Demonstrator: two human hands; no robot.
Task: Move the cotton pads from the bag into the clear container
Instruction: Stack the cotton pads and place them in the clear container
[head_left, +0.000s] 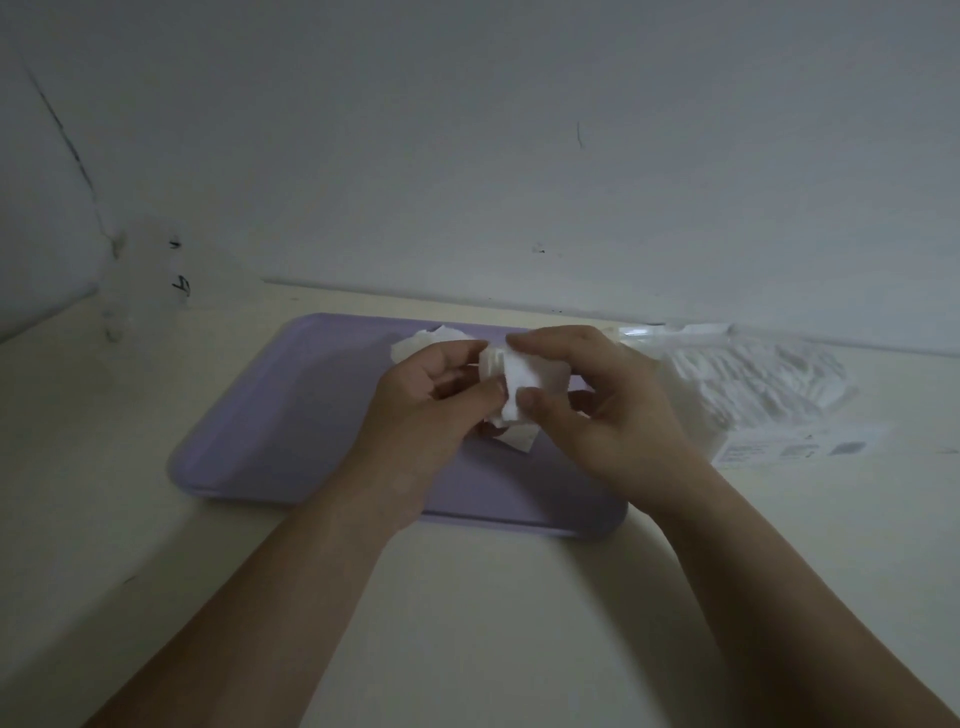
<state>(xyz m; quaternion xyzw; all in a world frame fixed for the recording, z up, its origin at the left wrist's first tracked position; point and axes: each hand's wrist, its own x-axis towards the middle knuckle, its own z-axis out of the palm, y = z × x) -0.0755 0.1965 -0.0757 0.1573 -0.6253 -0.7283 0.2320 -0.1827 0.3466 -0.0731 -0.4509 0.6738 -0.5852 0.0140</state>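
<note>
Cream surface carries a lilac tray. Above the tray, left hand and right hand both pinch stacked cotton pads. Bag lies right.

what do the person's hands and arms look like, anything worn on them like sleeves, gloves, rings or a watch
Both are bare. The left hand and right hand wear no gloves, and no rings show on the fingers in view. Both forearms are uncovered down to the bottom edge of the picture, with no sleeve, watch or bracelet at either wrist. The light is dim, so fine marks cannot be told.
</note>
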